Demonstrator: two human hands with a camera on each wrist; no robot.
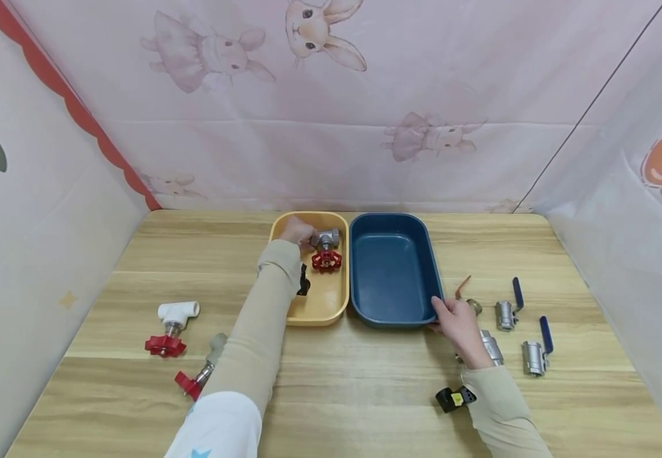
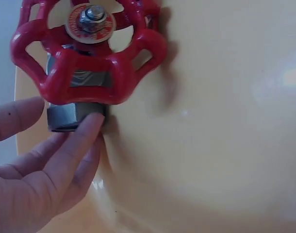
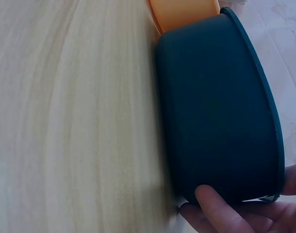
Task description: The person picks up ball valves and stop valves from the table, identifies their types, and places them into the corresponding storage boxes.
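In the yellow tray [image 1: 322, 305], a metal gate valve [image 1: 326, 240] with a red handwheel [image 2: 97, 73] lies near the far right part. My left hand [image 1: 298, 233] reaches into that tray; in the left wrist view its thumb and fingertips [image 2: 95, 121] pinch the valve's hex end. My right hand [image 1: 458, 324] grips the near right corner of the blue tray [image 1: 394, 320], thumb over the rim and fingers against the outer wall [image 3: 216, 107]. Nothing lies inside the blue tray.
Left on the table lie a white valve [image 1: 177, 313] and a grey valve [image 1: 214, 353], both red-handled. Around my right hand are a brass valve [image 1: 473, 306] with an orange lever, a steel fitting [image 1: 491, 347] and two blue-levered valves [image 1: 505, 315]. Fabric walls enclose the table.
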